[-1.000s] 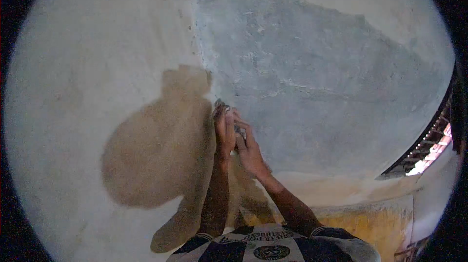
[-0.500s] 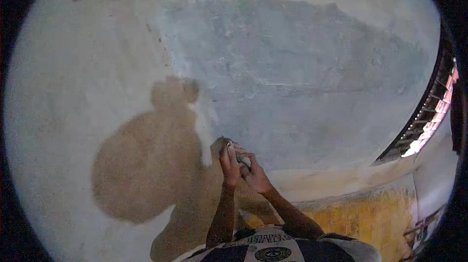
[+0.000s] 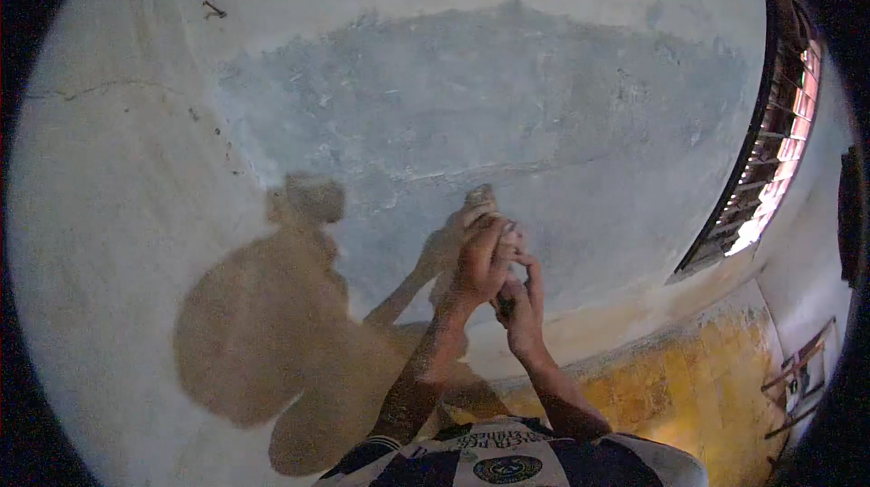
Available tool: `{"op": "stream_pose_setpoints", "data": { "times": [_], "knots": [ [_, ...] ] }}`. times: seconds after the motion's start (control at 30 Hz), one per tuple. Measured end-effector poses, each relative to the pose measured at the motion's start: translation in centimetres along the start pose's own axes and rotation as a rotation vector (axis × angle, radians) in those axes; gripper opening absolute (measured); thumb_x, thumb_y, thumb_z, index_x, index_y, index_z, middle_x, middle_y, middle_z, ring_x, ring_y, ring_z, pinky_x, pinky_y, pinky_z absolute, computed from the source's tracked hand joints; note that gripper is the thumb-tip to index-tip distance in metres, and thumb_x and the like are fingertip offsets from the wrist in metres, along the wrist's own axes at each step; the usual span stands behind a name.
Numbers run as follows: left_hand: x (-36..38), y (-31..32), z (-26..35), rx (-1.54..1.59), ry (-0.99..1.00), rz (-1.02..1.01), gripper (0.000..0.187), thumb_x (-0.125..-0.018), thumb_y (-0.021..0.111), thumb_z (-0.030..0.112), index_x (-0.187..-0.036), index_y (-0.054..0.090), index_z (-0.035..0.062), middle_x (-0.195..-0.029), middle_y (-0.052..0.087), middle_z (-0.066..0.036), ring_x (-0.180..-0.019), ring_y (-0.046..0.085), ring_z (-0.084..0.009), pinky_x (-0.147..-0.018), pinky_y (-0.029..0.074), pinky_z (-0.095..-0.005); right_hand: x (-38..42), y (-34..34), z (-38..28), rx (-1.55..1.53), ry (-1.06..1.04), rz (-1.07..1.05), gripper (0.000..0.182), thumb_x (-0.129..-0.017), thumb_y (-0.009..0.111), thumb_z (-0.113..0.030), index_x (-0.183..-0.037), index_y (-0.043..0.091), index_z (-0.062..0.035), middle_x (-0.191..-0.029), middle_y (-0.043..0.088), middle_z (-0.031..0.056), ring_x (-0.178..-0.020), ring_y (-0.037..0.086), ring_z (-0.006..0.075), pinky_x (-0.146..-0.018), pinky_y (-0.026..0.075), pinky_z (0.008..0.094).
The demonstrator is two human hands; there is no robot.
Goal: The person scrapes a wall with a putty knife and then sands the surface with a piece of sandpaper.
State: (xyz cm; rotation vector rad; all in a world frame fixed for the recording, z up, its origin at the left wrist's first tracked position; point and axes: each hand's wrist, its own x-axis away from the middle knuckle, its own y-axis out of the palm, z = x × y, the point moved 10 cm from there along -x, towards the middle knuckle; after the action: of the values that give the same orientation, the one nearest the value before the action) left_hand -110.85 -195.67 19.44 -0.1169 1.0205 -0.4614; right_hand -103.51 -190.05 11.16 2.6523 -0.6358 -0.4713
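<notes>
Both of my hands are raised together in front of a wall, over its grey-blue patch [image 3: 435, 115]. My left hand [image 3: 482, 259] is closed, fingers bunched and pointing up. Just below and to its right, my right hand [image 3: 524, 306] curls around a dark-handled tool [image 3: 506, 304]. At the top of the left fingers a small grey-brown piece [image 3: 480, 195] shows against the wall. The fingers cover most of what is held, and I cannot tell its kind.
A barred window [image 3: 757, 170] opens in the wall at the right. Yellow, worn paint [image 3: 652, 378] covers the lower wall. A small metal hook [image 3: 214, 9] juts out at upper left. Brown shadows [image 3: 263, 333] fall across the left side. A wooden frame [image 3: 797, 378] stands at far right.
My hands have moved up and to the right, from the patch's lower left edge to its middle. The view has shifted to the right, bringing in more of the window.
</notes>
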Motion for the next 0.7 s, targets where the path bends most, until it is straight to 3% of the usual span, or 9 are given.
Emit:
{"op": "stream_pose_setpoints", "data": {
  "times": [0.13, 0.2, 0.3, 0.4, 0.47, 0.5, 0.57, 0.7],
  "knots": [
    [-2.8, 4.2, 0.5, 0.086, -0.021, -0.128, 0.026, -0.098, 0.049, 0.021, -0.1, 0.061, -0.0017, -0.09, 0.064, -0.017, -0.09, 0.059, -0.0377, -0.09, 0.043, -0.0459, -1.8, -3.2, -2.3, 0.004, -0.158, 0.116, 0.027, -0.102, 0.042, -0.022, -0.128, 0.043, -0.0132, -0.066, 0.046, -0.0038, -0.051, 0.038, 0.0035, -0.044, 0.027, 0.0205],
    [-5.2, 4.3, 2.1, 0.075, 0.043, -0.086, 0.027, -0.098, 0.049, 0.021, -0.1, 0.061, -0.0019, -0.088, 0.063, -0.016, -0.086, 0.06, -0.0372, -0.085, 0.045, -0.0441, -2.6, -2.7, -5.8, 0.025, -0.1, 0.059, 0.027, -0.102, 0.042, -0.022, -0.127, 0.041, -0.0137, -0.067, 0.048, -0.0033, -0.051, 0.04, 0.004, -0.043, 0.027, 0.0209],
    [-7.2, 3.4, 4.6, 0.206, -0.08, -0.074, 0.026, -0.098, 0.049, 0.022, -0.099, 0.061, -0.0022, -0.086, 0.063, -0.017, -0.08, 0.06, -0.0373, -0.079, 0.047, -0.0427, -3.3, -2.8, -6.9, -0.035, -0.044, 0.053, 0.027, -0.102, 0.041, -0.023, -0.128, 0.039, -0.0164, -0.068, 0.049, -0.0025, -0.052, 0.041, 0.0041, -0.043, 0.029, 0.0198],
    [-3.5, 7.1, -1.1, 0.306, -0.178, -0.17, 0.027, -0.098, 0.049, 0.022, -0.098, 0.061, -0.0018, -0.086, 0.063, -0.017, -0.077, 0.062, -0.0361, -0.076, 0.047, -0.0425, -1.6, -4.1, -4.2, -0.11, 0.119, 0.035, 0.027, -0.103, 0.039, -0.023, -0.129, 0.036, -0.0196, -0.076, 0.052, -0.0015, -0.055, 0.044, 0.0042, -0.044, 0.031, 0.018],
    [-4.8, 6.6, 1.7, 0.162, 0.022, -0.158, 0.025, -0.097, 0.05, 0.02, -0.101, 0.061, -0.0026, -0.089, 0.065, -0.018, -0.081, 0.063, -0.036, -0.078, 0.048, -0.043, -1.2, -4.8, -2.9, -0.141, 0.185, 0.005, 0.028, -0.103, 0.039, -0.023, -0.13, 0.035, -0.0219, -0.084, 0.054, -0.0011, -0.057, 0.045, 0.0043, -0.045, 0.032, 0.0169],
    [-5.3, 6.5, 2.0, 0.145, 0.036, -0.127, 0.025, -0.097, 0.051, 0.02, -0.102, 0.06, -0.0029, -0.089, 0.065, -0.018, -0.082, 0.063, -0.0362, -0.079, 0.048, -0.0433, -1.5, -5.0, -3.5, -0.146, 0.194, 0.055, 0.026, -0.103, 0.039, -0.023, -0.129, 0.036, -0.0227, -0.093, 0.054, -0.0021, -0.06, 0.046, 0.0043, -0.045, 0.032, 0.0168],
    [-6.4, 6.5, 3.1, 0.13, 0.06, -0.082, 0.025, -0.096, 0.051, 0.019, -0.103, 0.061, -0.0034, -0.091, 0.065, -0.019, -0.083, 0.063, -0.0369, -0.08, 0.048, -0.0438, -2.9, -5.1, -5.2, -0.054, 0.127, -0.011, 0.026, -0.102, 0.039, -0.024, -0.128, 0.036, -0.0231, -0.094, 0.054, -0.0018, -0.059, 0.046, 0.0043, -0.045, 0.032, 0.0171],
    [-8.1, 6.1, 4.3, 0.114, 0.075, -0.046, 0.025, -0.096, 0.052, 0.018, -0.102, 0.061, -0.0039, -0.091, 0.065, -0.018, -0.082, 0.062, -0.0375, -0.081, 0.048, -0.0446, -3.5, -4.1, -7.8, -0.188, 0.151, -0.031, 0.027, -0.102, 0.041, -0.025, -0.129, 0.037, -0.0221, -0.095, 0.054, 0.0002, -0.057, 0.044, 0.0058, -0.044, 0.032, 0.0187]
  ]
}}
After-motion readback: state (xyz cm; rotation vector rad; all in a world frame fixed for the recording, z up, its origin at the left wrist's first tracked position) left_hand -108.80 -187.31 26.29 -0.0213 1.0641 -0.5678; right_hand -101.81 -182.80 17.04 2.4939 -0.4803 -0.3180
